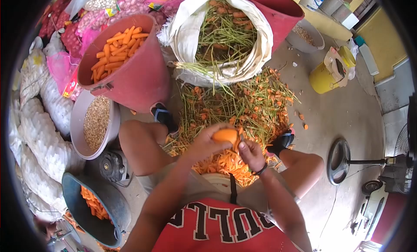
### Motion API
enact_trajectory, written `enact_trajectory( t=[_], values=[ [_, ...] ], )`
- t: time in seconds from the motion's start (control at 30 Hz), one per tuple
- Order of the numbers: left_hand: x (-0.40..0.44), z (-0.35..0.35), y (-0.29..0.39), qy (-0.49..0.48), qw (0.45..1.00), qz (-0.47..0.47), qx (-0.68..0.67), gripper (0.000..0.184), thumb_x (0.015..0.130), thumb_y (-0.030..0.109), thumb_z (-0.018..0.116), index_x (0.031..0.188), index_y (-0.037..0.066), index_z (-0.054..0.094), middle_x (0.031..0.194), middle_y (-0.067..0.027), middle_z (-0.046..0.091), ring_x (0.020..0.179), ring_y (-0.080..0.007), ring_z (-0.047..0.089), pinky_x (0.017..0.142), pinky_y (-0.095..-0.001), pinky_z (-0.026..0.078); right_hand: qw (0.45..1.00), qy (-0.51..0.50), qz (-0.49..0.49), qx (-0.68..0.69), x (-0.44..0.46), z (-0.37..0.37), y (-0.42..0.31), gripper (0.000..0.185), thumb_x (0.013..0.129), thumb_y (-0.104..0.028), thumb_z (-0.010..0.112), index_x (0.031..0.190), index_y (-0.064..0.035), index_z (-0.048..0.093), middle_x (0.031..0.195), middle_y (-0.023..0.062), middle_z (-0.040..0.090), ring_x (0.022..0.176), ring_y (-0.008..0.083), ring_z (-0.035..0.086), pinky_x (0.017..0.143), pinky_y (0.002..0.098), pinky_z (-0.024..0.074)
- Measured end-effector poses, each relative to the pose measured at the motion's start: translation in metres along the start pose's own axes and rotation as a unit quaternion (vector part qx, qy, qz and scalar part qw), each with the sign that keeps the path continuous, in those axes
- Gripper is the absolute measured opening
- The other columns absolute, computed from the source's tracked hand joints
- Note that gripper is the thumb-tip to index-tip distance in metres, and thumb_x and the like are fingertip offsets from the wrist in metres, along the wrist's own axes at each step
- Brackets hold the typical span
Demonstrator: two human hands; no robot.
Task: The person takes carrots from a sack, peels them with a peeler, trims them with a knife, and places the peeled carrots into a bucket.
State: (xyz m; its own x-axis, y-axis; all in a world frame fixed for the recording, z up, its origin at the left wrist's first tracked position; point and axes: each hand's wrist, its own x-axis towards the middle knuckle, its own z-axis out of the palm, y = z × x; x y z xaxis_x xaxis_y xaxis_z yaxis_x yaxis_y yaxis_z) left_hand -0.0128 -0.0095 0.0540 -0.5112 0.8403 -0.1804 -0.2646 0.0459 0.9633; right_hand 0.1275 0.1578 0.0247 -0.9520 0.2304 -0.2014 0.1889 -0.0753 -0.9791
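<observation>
Orange and smooth, a thick rounded carrot (225, 135) rests in the left grip (208, 141) of the seated person (217, 228) before me. Its long axis runs roughly crosswise, from the left palm toward the right grip (252, 155). One blunt end faces right; the other is covered by the hand, so I can't tell which is the tip. The left grip is curled around the carrot. The right grip, with a black band (260, 168) at its wrist, pinches a small thin tool (241, 138) close by the carrot's right end, too small for me to make out its blade.

Beneath both grips lies a heap of curled orange peelings (226, 166), and just ahead of them green stalks and orange cut ends (243, 100) litter the grey floor (319, 117). Farther ahead stands a white woven sack (259, 30) full of green stems (226, 34). Ahead and left of the left grip is a big red plastic tub (139, 82) of orange carrots (115, 54); nearer on that side sits a pale grey basin (113, 128) of beige pieces (96, 121). A yellow bucket (319, 81) stands ahead and right of the right grip.
</observation>
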Motion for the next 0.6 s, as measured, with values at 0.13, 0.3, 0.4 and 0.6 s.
enact_trajectory(
  t=[0.13, 0.3, 0.4, 0.6],
  values=[
    [0.028, -0.082, 0.025, 0.068, 0.979, 0.149, -0.124, 0.036, 0.091, 0.023, 0.063, 0.122, 0.007, 0.054, 0.111, -0.0056, 0.061, 0.09, -0.0144, 0.06, 0.074, -0.0258, 0.051, 0.941, 0.001, -0.042, -0.337, 0.015, -0.036, -0.03, 0.028, 0.094, -0.029, 0.059, 0.097, -0.0008, 0.056, 0.064, 0.003, 0.05, 0.058, 0.0121, 0.05, 0.053, 0.0304, 0.0418],
    [0.046, -0.101, 0.123, 0.157, 0.902, 0.254, -0.311, 0.037, 0.099, 0.035, 0.049, 0.124, 0.009, 0.051, 0.096, -0.0065, 0.061, 0.064, -0.012, 0.053, 0.053, -0.0246, 0.039, 0.915, 0.04, -0.133, -0.38, 0.041, -0.08, -0.028, 0.028, 0.093, -0.019, 0.056, 0.112, 0.0007, 0.056, 0.082, 0.0081, 0.061, 0.072, 0.0154, 0.06, 0.066, 0.0317, 0.0473],
    [0.058, -0.05, 0.12, 0.088, 0.93, 0.219, -0.282, 0.034, 0.1, 0.03, 0.049, 0.128, 0.012, 0.053, 0.076, -0.0031, 0.06, 0.05, -0.0096, 0.043, 0.046, -0.0233, 0.031, 0.999, -0.017, 0.025, -0.014, 0.054, -0.06, -0.042, 0.05, 0.098, -0.021, 0.052, 0.141, -0.0036, 0.033, 0.115, 0.0117, 0.06, 0.099, 0.0235, 0.063, 0.078, 0.0346, 0.0524],
    [0.088, 0.026, 0.067, -0.001, 0.962, 0.093, -0.257, 0.038, 0.1, 0.03, 0.048, 0.129, 0.004, 0.052, 0.085, -0.0065, 0.062, 0.075, -0.0163, 0.059, 0.072, -0.0322, 0.048, 0.974, 0.048, -0.004, 0.222, 0.059, -0.063, -0.031, 0.036, 0.098, -0.011, 0.051, 0.132, -0.0018, 0.044, 0.101, 0.0079, 0.063, 0.079, 0.0135, 0.063, 0.064, 0.0251, 0.0514]
  ],
)
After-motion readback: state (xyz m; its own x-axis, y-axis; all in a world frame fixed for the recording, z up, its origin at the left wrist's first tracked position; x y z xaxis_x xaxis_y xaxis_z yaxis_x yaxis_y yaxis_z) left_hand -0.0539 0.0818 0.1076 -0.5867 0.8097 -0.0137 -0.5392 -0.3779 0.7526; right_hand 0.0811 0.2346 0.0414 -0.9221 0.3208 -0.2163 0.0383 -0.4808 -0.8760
